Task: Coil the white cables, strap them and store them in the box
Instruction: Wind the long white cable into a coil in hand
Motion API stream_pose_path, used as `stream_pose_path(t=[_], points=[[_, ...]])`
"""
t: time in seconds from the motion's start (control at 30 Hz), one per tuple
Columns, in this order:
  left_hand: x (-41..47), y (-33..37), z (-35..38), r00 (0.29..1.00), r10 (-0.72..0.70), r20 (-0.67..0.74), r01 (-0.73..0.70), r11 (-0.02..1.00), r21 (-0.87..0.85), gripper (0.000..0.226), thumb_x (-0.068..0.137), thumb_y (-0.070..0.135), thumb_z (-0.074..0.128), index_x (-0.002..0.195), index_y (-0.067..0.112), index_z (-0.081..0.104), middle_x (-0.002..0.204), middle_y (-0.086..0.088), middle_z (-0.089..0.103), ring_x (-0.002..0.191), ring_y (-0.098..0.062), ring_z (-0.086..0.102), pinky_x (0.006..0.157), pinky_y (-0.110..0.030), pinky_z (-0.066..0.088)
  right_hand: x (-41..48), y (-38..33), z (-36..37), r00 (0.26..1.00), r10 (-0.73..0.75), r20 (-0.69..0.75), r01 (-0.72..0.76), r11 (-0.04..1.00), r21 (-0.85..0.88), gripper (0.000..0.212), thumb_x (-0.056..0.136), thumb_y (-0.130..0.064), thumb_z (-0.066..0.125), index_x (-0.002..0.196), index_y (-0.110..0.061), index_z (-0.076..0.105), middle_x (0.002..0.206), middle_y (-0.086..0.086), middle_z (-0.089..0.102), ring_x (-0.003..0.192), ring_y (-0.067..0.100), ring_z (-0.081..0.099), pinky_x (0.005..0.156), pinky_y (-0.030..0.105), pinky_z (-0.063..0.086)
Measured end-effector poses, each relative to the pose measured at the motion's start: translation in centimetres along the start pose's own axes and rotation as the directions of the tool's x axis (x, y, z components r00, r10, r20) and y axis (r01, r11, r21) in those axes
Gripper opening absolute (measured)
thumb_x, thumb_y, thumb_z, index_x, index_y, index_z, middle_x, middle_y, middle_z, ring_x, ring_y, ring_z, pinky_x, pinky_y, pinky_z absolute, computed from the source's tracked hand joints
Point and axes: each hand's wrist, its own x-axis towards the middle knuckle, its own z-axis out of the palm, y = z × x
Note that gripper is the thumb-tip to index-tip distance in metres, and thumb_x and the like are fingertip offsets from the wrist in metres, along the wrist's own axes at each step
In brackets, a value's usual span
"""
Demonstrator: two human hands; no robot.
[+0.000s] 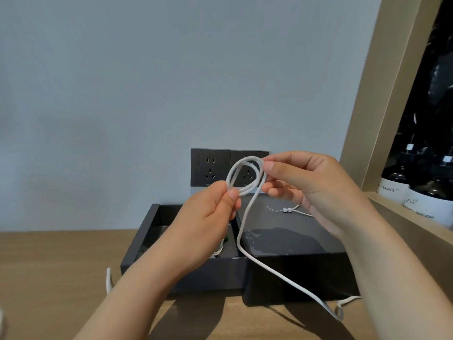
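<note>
- Head view: the white cable is held in the air above the dark box, wound into a small coil of about two turns. Its long loose tail drops over the front of the box and runs to the counter's front right edge.
- Left hand: thumb and forefinger pinch the lower left of the coil, pressing the turns together.
- Right hand: its fingertips pinch the coil's upper right and seem to be guiding the tail around.
- Step in hand: coiling, judged early, since most of the length is not yet wound.
- Next move: feed the tail round for another turn of matching size while the left pinch keeps the loops stacked.
- A thin white strap lies on the dark lid, just beside the open box on its right, within reach for tying.
- Inside the box there appears to be another pale cable, partly hidden by the left wrist.
- Grey wall sockets sit behind the box, and dark bottles stand on the shelf at right.
</note>
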Motion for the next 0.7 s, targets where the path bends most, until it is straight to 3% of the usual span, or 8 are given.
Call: stream_pose_path(t=[0.1, 0.27, 0.33, 0.4, 0.47, 0.57, 0.7], points=[[-0.01, -0.06, 0.2, 1.0, 0.009, 0.007, -0.009, 1.0, 0.026, 0.032, 0.1, 0.036, 0.037, 0.077, 0.021, 0.054, 0.058, 0.014, 0.047, 0.054, -0.005, 0.042, 0.058, -0.03, 0.039, -0.07, -0.05, 0.1, 1.0, 0.013, 0.022, -0.013, 1.0, -0.013, 0.017, 0.083, -0.009, 0.069, 0.096, 0.0, 0.074, 0.075, 0.015, 0.071, 0.06, 0.014, 0.065, 0.057, 0.017, 0.055], [-0.19, 0.27, 0.41, 1.0, -0.018, 0.021, 0.019, 0.999, -0.051, 0.032, 0.101, 0.032, 0.037, 0.081, 0.016, 0.055, 0.065, 0.01, 0.058, 0.059, -0.002, 0.052, 0.057, -0.016, 0.042, -0.14, -0.17, 0.17, 0.996, 0.058, 0.071, -0.06, 0.998, 0.029, 0.024, 0.071, -0.021, 0.071, 0.085, -0.002, 0.076, 0.079, 0.018, 0.072, 0.062, 0.012, 0.066, 0.058, 0.015, 0.054], [-0.19, 0.33, 0.4, 0.998, -0.039, 0.057, 0.046, 0.991, -0.122, 0.032, 0.102, 0.029, 0.036, 0.089, 0.008, 0.057, 0.08, 0.0, 0.069, 0.074, -0.011, 0.065, 0.067, -0.023, 0.054, -0.1, -0.08, 0.16, 0.996, 0.06, 0.07, -0.063, 0.997, 0.046, 0.025, 0.072, -0.019, 0.07, 0.087, 0.0, 0.075, 0.077, 0.017, 0.071, 0.06, 0.011, 0.066, 0.057, 0.014, 0.053], [-0.2, 0.39, 0.48, 0.995, -0.049, 0.086, 0.064, 0.982, -0.18, 0.031, 0.102, 0.028, 0.037, 0.092, 0.006, 0.055, 0.081, -0.005, 0.07, 0.078, -0.019, 0.068, 0.077, -0.032, 0.058, -0.11, 0.02, 0.17, 0.997, 0.046, 0.057, -0.048, 0.998, 0.039, 0.026, 0.072, -0.018, 0.07, 0.089, 0.001, 0.074, 0.076, 0.016, 0.071, 0.06, 0.011, 0.066, 0.057, 0.015, 0.054], [-0.16, 0.43, 0.64, 0.995, -0.024, 0.092, 0.039, 0.986, -0.161, 0.026, 0.101, 0.03, 0.038, 0.092, 0.011, 0.054, 0.074, -0.002, 0.065, 0.07, -0.015, 0.064, 0.074, -0.031, 0.057, -0.09, 0.07, 0.09, 0.999, 0.028, 0.046, -0.029, 0.999, 0.037, 0.024, 0.073, -0.017, 0.069, 0.088, 0.001, 0.074, 0.077, 0.017, 0.071, 0.06, 0.011, 0.066, 0.058, 0.015, 0.054], [-0.11, 0.39, 0.81, 0.998, 0.022, 0.055, -0.019, 0.999, -0.047, 0.018, 0.1, 0.032, 0.039, 0.097, 0.019, 0.052, 0.07, 0.005, 0.057, 0.062, -0.001, 0.054, 0.062, -0.015, 0.048, -0.07, -0.01, 0.0, 0.999, 0.009, 0.038, -0.01, 0.999, 0.034, 0.02, 0.072, -0.016, 0.069, 0.084, -0.001, 0.074, 0.074, 0.015, 0.071, 0.06, 0.012, 0.066, 0.057, 0.015, 0.054], [-0.08, 0.33, 0.57, 0.998, 0.021, 0.066, -0.025, 0.998, 0.066, 0.019, 0.098, 0.033, 0.044, 0.091, 0.02, 0.054, 0.066, 0.009, 0.054, 0.058, 0.002, 0.051, 0.056, -0.011, 0.044, 0.07, 0.11, 0.03, 1.0, 0.005, 0.027, -0.004, 1.0, -0.007, 0.012, 0.082, -0.01, 0.068, 0.085, 0.0, 0.074, 0.072, 0.015, 0.071, 0.06, 0.013, 0.065, 0.058, 0.016, 0.054]])
